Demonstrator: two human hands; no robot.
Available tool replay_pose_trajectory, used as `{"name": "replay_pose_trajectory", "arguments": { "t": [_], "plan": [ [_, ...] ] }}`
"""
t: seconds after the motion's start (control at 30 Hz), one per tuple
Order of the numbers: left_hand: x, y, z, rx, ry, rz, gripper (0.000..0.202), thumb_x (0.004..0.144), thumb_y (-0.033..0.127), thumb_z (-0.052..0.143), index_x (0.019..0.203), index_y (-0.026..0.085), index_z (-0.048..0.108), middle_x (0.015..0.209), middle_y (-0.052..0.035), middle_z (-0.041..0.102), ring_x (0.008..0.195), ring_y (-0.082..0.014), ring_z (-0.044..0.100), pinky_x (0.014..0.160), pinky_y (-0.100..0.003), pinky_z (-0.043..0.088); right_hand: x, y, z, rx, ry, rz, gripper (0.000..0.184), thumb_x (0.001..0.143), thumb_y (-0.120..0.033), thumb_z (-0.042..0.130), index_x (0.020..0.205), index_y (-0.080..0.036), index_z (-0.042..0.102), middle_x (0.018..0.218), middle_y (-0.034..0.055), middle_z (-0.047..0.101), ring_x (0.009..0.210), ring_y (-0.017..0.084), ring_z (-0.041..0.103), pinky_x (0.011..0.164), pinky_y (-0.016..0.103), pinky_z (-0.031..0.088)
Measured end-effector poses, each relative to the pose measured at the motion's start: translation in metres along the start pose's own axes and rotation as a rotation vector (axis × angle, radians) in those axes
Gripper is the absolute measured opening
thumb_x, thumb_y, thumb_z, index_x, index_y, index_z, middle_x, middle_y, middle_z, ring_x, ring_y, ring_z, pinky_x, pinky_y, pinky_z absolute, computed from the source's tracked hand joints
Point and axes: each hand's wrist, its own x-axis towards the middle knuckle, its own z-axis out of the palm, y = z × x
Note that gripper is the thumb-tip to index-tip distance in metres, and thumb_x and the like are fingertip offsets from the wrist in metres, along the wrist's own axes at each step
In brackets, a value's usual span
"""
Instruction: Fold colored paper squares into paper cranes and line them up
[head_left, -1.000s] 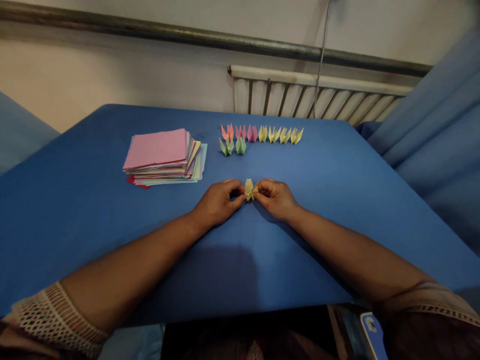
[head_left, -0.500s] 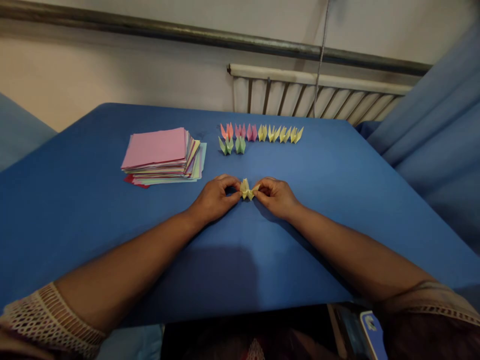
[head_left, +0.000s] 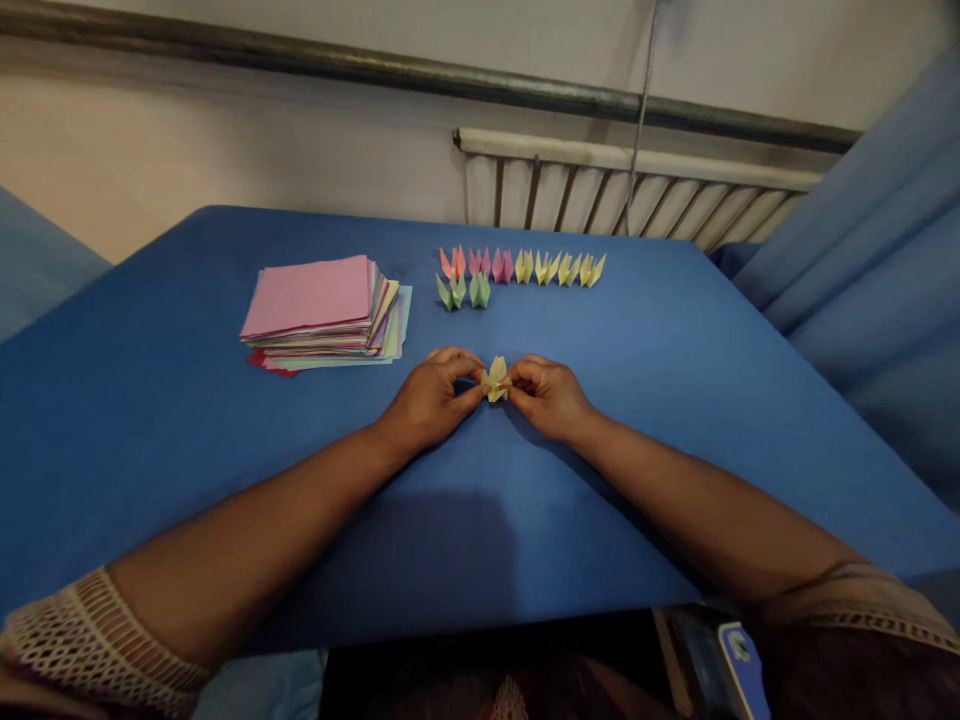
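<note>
Yellow crane (head_left: pixel 496 380) is between the two hands, around the middle of the blue table (head_left: pixel 600 530). One tip points up, sides splay toward the fingers. Can't tell if its base touches the cloth.

Left hand (head_left: pixel 429 402): thumb and forefinger pinched on the crane's left edge, other fingers curled. Right hand (head_left: pixel 553 398): same grip on the right edge — thumb and forefinger clamped on paper, rest curled in. Exact contact is small and partly hidden by fingertips.

Beyond the hands, a back row of small cranes stands upright. Left to right: one orange (head_left: pixel 452 264), two pink (head_left: pixel 502 267), four yellow (head_left: pixel 547 268). Two green (head_left: pixel 479 291) stand just in front of the row's left end.

Paper stack (head_left: pixel 306 300) sits left of the cranes, beyond the left hand — pink sheet on top, mixed colours below, edges uneven, red corner poking out at bottom left. Radiator (head_left: pixel 585 190) behind the table.
</note>
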Motion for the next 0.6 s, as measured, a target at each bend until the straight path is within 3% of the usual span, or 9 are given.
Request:
{"name": "replay_pose_trajectory", "arguments": {
  "t": [0.2, 0.43, 0.6],
  "plan": [
    [0.0002, -0.0079, 0.0037, -0.023, -0.011, -0.1, 0.007, 0.078, 0.023, 0.06, 0.081, 0.02, 0.066, 0.087, -0.0014, 0.065, 0.083, -0.0168, 0.061, 0.079, -0.031, 0.047, 0.0004, 0.0066, 0.0012, 0.046, 0.015, 0.07, 0.012, 0.076, -0.012, 0.062, 0.067, -0.02, 0.062, 0.069, -0.0023, 0.055, 0.063, 0.01, 0.052, 0.062, 0.023, 0.041],
    [0.0001, -0.0102, 0.0025, 0.019, 0.029, -0.091, 0.01, 0.076, 0.025, 0.062, 0.082, 0.02, 0.068, 0.088, -0.0026, 0.065, 0.085, -0.0179, 0.061, 0.083, -0.033, 0.047, 0.0012, 0.0088, -0.0032, 0.066, 0.015, 0.09, 0.016, 0.081, -0.02, 0.058, 0.066, -0.02, 0.063, 0.068, -0.0014, 0.056, 0.065, 0.012, 0.053, 0.064, 0.024, 0.042],
    [0.0004, -0.0106, 0.001, 0.043, 0.055, -0.118, 0.012, 0.075, 0.027, 0.063, 0.083, 0.02, 0.069, 0.091, -0.0037, 0.065, 0.088, -0.0195, 0.061, 0.087, -0.036, 0.047, 0.0022, 0.0097, -0.0027, 0.038, 0.034, 0.145, 0.009, 0.076, -0.016, 0.059, 0.068, -0.02, 0.062, 0.07, -0.0013, 0.059, 0.063, 0.012, 0.053, 0.062, 0.024, 0.042]
  ]
}}
